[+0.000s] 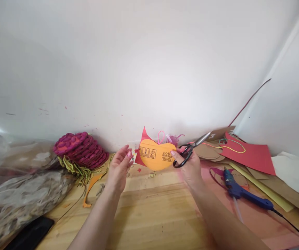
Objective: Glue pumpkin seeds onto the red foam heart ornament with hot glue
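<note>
My right hand (191, 166) grips a pair of black-handled scissors (203, 139), their blades pointing up and to the right. Between its thumb and fingers it also pinches the edge of an orange apple-shaped cutout (157, 154) printed with black symbols and characters. Red paper (144, 133) shows behind the cutout, and a pink loop (161, 137) rises above its top. Left of the cutout is my left hand (119, 166), palm turned inward. Its fingers are loosely curled and apart, with nothing visible in them.
Dark pink round pieces (80, 149) are stacked at the left, beside clear plastic bags (26, 187) and a black phone-like object (31, 234). An orange scrap (89, 191) lies nearby. At the right are a blue glue gun (245, 194), red card (251, 154) and cardboard (282, 187).
</note>
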Motion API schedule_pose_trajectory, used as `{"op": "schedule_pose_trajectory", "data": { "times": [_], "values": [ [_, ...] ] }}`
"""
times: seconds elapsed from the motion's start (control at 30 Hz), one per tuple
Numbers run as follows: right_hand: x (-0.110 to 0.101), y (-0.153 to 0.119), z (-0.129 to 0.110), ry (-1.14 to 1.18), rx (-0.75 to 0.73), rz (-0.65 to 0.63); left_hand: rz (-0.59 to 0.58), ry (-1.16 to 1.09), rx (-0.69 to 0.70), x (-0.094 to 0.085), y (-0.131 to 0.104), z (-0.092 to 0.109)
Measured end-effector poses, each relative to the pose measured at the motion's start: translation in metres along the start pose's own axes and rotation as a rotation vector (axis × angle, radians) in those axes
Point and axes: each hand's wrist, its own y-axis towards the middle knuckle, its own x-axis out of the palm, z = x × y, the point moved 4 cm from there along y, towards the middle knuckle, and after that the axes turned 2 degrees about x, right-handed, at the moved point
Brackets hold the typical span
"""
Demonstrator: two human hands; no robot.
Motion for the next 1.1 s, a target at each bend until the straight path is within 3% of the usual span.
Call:
{"op": "schedule_pose_trajectory", "data": {
  "times": [0.07, 0.13, 0.2, 0.33, 0.67, 0.83, 0.97, 1.1],
  "values": [
    [0.003, -0.004, 0.001, 0.070, -0.022, 0.021, -0.108, -0.223, -0.229, 0.014, -0.009, -0.016],
    [0.005, -0.007, 0.004, 0.120, -0.025, 0.038, -0.168, -0.342, -0.337, 0.027, -0.023, -0.029],
    [0.006, -0.010, 0.007, 0.148, -0.014, 0.047, -0.192, -0.394, -0.360, 0.039, -0.036, -0.037],
    [0.008, -0.013, 0.015, 0.151, 0.022, 0.030, -0.077, -0.372, -0.310, 0.046, -0.049, -0.042],
    [0.014, -0.018, 0.013, 0.071, 0.030, -0.022, -0.005, -0.423, -0.250, 0.042, -0.039, -0.029],
    [0.019, -0.021, 0.016, -0.001, 0.081, -0.101, 0.019, -0.327, -0.238, 0.044, -0.041, -0.010],
    [0.024, -0.025, 0.031, -0.112, 0.230, -0.295, 0.038, -0.302, -0.173, 0.027, -0.028, 0.010],
    [0.028, -0.037, 0.044, -0.251, 0.337, -0.424, 0.071, -0.314, -0.114, -0.001, -0.015, 0.014]
  ]
}}
